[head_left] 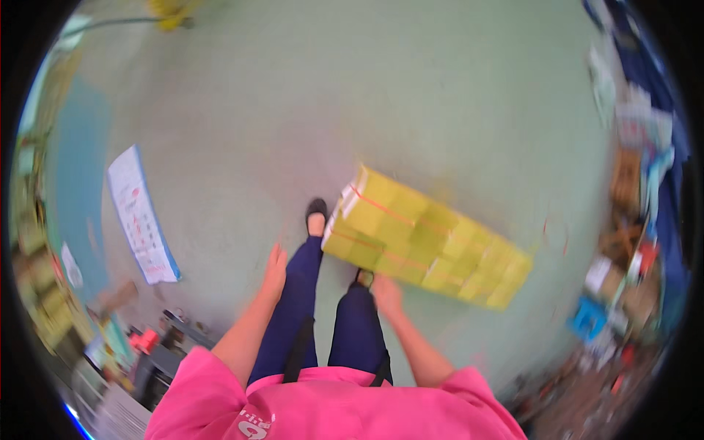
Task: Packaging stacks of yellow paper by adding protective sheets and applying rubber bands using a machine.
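Observation:
A long block of stacked yellow cartons (pixel 425 238), bound with thin reddish straps, lies slantwise on the floor in front of me to the right. Its near left end shows white edges. My right hand (pixel 386 295) hangs beside the block's near side, close to my right knee. Blur hides its fingers, and I cannot tell whether it touches the cartons. Over on the left, my left hand (pixel 276 270) hangs beside my left leg with its fingers stretched out and nothing in it. My left shoe (pixel 317 207) stands just left of the block.
A white banner with a blue edge (pixel 143 213) is at the left. Dark equipment with a red part (pixel 144 340) stands at the lower left. Along the right are brown cartons (pixel 627 180), a blue plastic item (pixel 587 317) and mixed clutter. A yellow object (pixel 170 13) with a dark cable lies far off.

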{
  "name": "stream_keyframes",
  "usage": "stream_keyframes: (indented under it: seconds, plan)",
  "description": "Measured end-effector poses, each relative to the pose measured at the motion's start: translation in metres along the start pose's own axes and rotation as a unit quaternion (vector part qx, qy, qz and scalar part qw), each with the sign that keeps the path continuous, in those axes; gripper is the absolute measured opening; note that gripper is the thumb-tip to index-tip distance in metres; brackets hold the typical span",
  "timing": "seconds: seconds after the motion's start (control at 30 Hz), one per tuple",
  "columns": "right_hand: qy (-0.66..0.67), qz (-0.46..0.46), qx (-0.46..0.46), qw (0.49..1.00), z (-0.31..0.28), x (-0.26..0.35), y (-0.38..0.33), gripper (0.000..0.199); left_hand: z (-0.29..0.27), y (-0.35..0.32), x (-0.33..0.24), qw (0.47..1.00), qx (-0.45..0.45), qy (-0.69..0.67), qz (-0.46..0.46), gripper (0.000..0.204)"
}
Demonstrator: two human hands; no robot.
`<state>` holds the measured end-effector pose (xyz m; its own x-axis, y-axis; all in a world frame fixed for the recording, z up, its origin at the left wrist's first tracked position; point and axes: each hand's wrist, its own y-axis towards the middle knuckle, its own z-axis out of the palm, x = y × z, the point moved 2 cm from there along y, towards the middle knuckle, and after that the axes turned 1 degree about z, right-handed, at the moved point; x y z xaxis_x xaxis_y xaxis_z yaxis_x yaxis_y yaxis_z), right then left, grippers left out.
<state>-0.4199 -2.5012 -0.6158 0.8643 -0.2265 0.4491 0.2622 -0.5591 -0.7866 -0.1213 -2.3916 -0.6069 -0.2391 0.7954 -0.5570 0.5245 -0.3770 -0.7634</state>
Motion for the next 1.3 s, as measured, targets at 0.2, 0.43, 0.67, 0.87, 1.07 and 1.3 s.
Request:
stream_keyframes:
  seconds: [0.2, 0.43, 0.67, 0.87, 1.07, 1.3]
  plan:
    - [-0.316, -0.333, 0.238, 0.856, 0.019, 0.051, -0.109, 0.04, -0.086, -0.225, 0.186, 0.958, -0.184, -0.176, -0.129, 0.054]
    - [-0.473, -0.455, 0.426, 0.623, -0.026, -0.022, -0.09, 0.038, 0.164, -0.539, 0.439, 0.693, -0.464, -0.327, -0.445, 0.041]
    - [-0.641, -0.533, 0.472, 0.287, 0.098, 0.047, -0.179, 0.035, 0.437, -0.692, 0.385, 0.822, -0.298, -0.335, -0.351, 0.037]
    - [-0.691, -0.56, 0.45, 0.079, 0.264, -0.031, -0.327, 0.033, 0.463, -0.703, 0.433, 0.809, -0.488, -0.259, -0.199, 0.027]
    - [-0.751, -0.535, 0.381, -0.066, 0.363, -0.123, -0.419, 0.031, 0.403, -0.839, 0.574, 0.443, -0.527, -0.61, -0.392, 0.037]
    - [-0.603, -0.308, 0.601, 0.423, 0.52, -0.245, -0.663, 0.028, 0.254, -0.967, 0.693, 0.343, -0.638, -0.613, -0.314, 0.041]
